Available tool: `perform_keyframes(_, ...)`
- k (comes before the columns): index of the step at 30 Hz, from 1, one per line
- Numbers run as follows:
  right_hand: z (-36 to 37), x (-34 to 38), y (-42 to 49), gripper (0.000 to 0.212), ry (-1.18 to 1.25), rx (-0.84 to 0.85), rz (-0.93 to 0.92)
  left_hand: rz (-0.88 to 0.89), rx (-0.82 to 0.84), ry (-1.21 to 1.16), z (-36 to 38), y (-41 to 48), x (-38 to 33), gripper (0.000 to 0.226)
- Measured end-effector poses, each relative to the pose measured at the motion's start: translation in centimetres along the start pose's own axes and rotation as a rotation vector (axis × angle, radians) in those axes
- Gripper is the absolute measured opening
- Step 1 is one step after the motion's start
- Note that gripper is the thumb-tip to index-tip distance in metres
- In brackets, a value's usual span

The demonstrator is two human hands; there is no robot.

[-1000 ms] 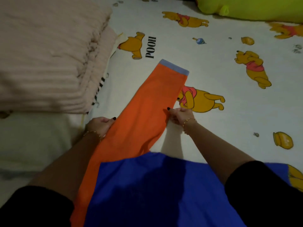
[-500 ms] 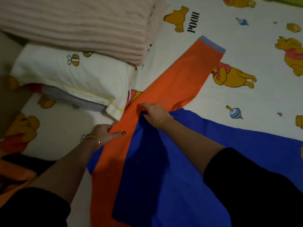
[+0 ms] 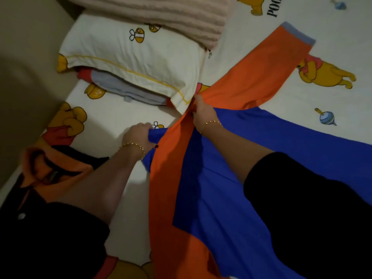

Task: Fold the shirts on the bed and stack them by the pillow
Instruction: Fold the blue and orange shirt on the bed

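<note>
A blue shirt with orange sleeves [image 3: 231,178] lies spread on the bed. One orange sleeve [image 3: 259,75] with a pale blue cuff stretches up to the right. My left hand [image 3: 138,135] grips a bunched blue edge of the shirt at its left side. My right hand [image 3: 203,111] pinches the orange fabric where the sleeve meets the body, right at the pillow's corner. The white pillow [image 3: 128,59] with bee prints lies at the upper left. A second orange and black garment [image 3: 50,170] lies crumpled at the lower left.
A folded pink ribbed blanket [image 3: 171,15] rests on the pillow's far side. Folded grey and red cloth [image 3: 128,89] sticks out from under the pillow. The bed sheet [image 3: 302,17] carries cartoon bear prints. A beige wall [image 3: 26,57] borders the bed on the left.
The view swung left, bringing pillow and wall into sight. My left hand moved from the orange sleeve edge to grip blue fabric. My right hand shifted up to the sleeve's base and pinched it.
</note>
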State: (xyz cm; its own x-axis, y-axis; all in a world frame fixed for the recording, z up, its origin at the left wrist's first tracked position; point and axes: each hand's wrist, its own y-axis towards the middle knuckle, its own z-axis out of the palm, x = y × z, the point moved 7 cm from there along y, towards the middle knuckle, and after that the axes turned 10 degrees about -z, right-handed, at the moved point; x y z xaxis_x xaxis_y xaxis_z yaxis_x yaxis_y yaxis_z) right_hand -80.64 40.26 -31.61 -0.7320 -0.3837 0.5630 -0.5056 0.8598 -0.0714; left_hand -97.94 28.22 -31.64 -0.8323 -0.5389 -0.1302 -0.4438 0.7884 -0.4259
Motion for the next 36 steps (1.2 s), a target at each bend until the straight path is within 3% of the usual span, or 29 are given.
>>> perform_keyframes(2, -0.1, -0.7, -2.5, 0.060, 0.030, -0.012, 0.021, 0.046, -0.168, 0.077, -0.3, -1.9, -0.4, 0.074)
perform_keyframes(5, -0.8, -1.8, -7.1, 0.056, 0.028, -0.018, 0.045, 0.192, -0.289, 0.145, -0.2, -5.5, -1.7, 0.072)
perform_keyframes(10, -2.4, -4.3, -19.2, 0.036, -0.003, 0.023, 0.126, 0.366, -0.159, 0.192, 4.0, -13.8, -4.1, 0.039)
perform_keyframes(14, -2.8, -6.9, -29.1, 0.025, -0.023, 0.038, 0.205, 0.464, 0.025, 0.249, 9.5, -19.9, -4.7, 0.038)
perform_keyframes(18, -3.0, -9.8, -38.6, 0.022, -0.081, 0.099, 0.294, 0.557, 0.102, 0.334, 12.6, -24.6, -5.3, 0.035)
perform_keyframes(22, -3.0, -11.7, -47.7, 0.033, -0.141, 0.208, 0.376, 0.654, 0.131, 0.318, 14.7, -29.1, -6.6, 0.038)
perform_keyframes(25, -2.8, -12.6, -52.1, 0.049, -0.228, 0.298, 0.409, 0.662, 0.069, 0.217, 15.3, -31.2, -8.2, 0.059)
perform_keyframes(27, -2.9, -13.3, -53.6, 0.046, -0.339, 0.277, 0.404, 0.681, 0.025, 0.206, 16.0, -32.5, -9.7, 0.069)
perform_keyframes(31, -3.5, -15.4, -54.4, 0.031, -0.563, 0.207, 0.382, 0.614, -0.067, 0.377, 17.8, -33.2, -12.1, 0.039)
perform_keyframes(34, -4.3, -17.3, -54.5, 0.030, -0.615, 0.205, 0.443, 0.452, -0.045, 0.525, 18.3, -32.2, -11.5, 0.033)
perform_keyframes(36, -4.8, -18.6, -55.1, 0.033, -0.612, 0.224, 0.482, 0.455, -0.029, 0.595, 18.9, -32.1, -11.2, 0.029)
